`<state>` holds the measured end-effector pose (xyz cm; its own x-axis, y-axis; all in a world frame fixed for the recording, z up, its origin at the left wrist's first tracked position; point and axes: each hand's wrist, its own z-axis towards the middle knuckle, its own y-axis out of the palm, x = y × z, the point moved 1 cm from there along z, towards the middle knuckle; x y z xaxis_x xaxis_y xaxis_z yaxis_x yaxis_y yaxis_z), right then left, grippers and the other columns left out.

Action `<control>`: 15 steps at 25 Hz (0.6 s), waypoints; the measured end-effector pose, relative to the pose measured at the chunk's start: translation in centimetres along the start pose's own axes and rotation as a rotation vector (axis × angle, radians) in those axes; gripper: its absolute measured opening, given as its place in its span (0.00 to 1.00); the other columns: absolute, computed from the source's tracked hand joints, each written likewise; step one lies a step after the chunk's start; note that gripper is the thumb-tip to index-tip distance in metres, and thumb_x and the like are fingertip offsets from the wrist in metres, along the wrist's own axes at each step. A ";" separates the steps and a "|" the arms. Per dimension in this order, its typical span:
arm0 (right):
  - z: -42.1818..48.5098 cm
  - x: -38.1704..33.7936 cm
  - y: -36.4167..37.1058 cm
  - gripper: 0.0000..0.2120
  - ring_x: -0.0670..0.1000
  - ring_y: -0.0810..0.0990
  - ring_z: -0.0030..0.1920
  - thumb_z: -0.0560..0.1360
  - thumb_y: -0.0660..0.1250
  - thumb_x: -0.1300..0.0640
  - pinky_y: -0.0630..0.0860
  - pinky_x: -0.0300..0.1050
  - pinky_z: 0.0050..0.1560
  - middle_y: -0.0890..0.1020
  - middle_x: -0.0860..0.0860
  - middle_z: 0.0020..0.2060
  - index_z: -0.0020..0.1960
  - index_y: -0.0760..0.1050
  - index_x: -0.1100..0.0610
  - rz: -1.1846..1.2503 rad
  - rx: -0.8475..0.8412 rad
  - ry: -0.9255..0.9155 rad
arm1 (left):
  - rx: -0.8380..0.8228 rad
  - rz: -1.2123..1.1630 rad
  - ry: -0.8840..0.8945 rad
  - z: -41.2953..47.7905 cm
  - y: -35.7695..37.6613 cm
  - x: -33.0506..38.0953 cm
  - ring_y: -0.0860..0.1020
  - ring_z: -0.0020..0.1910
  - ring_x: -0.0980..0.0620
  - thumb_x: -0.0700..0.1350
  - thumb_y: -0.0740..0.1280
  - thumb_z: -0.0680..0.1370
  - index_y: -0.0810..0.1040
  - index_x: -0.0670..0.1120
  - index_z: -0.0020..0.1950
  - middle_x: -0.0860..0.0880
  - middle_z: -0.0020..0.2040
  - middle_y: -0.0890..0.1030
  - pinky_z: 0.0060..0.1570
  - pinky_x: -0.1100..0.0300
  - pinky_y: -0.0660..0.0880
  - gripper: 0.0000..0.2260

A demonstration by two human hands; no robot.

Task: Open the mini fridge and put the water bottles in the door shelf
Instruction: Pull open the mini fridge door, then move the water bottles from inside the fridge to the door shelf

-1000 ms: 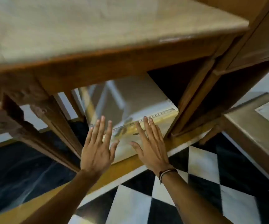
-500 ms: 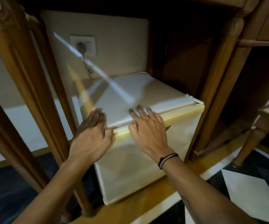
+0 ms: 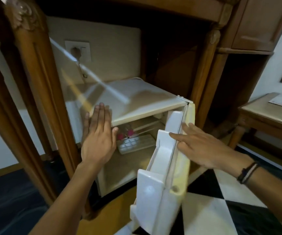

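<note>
Grip: right hand flat with fingers spread on the door edge, left hand flat, grasping nothing, by the mini fridge left front | done: door swung open right, door shelf bare | left: water bottles, none in sight

The left hand is hovering flat, fingers together and extended, at the front left corner of the mini fridge. The right hand, fingers spread, is pressing against its open door's edge, wrist banded.
</note>
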<state>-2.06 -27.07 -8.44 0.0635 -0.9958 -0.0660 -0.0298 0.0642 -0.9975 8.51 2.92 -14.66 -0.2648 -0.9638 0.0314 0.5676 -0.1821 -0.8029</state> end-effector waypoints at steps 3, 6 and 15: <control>-2.1 2.4 -1.6 0.25 0.56 0.54 0.82 0.82 0.49 0.44 0.63 0.58 0.76 0.61 0.55 0.80 0.78 0.65 0.40 -0.042 -0.037 0.144 | 0.087 0.004 -0.004 0.0 0.9 0.2 0.45 0.91 0.43 0.55 0.48 0.90 0.53 0.37 0.90 0.37 0.91 0.51 0.83 0.54 0.22 0.32; -3.1 4.1 -2.1 0.20 0.60 0.71 0.68 0.79 0.56 0.51 0.77 0.57 0.61 0.74 0.56 0.65 0.67 0.77 0.48 -0.145 0.008 0.215 | 0.131 -0.042 -0.013 -0.3 1.5 0.1 0.45 0.91 0.43 0.54 0.48 0.91 0.54 0.36 0.89 0.36 0.90 0.53 0.84 0.57 0.24 0.31; -5.3 8.8 1.3 0.28 0.65 0.55 0.80 0.81 0.61 0.58 0.61 0.69 0.75 0.57 0.60 0.80 0.80 0.62 0.50 -0.439 0.174 0.325 | 0.210 -0.102 0.010 0.2 2.2 -0.4 0.62 0.86 0.34 0.53 0.48 0.90 0.63 0.35 0.85 0.33 0.86 0.65 0.86 0.37 0.55 0.29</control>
<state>-6.79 -36.06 -10.22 -0.2780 -0.8986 0.3394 0.0968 -0.3778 -0.9208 10.02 2.91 -16.32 -0.3360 -0.9366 0.0988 0.6870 -0.3156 -0.6545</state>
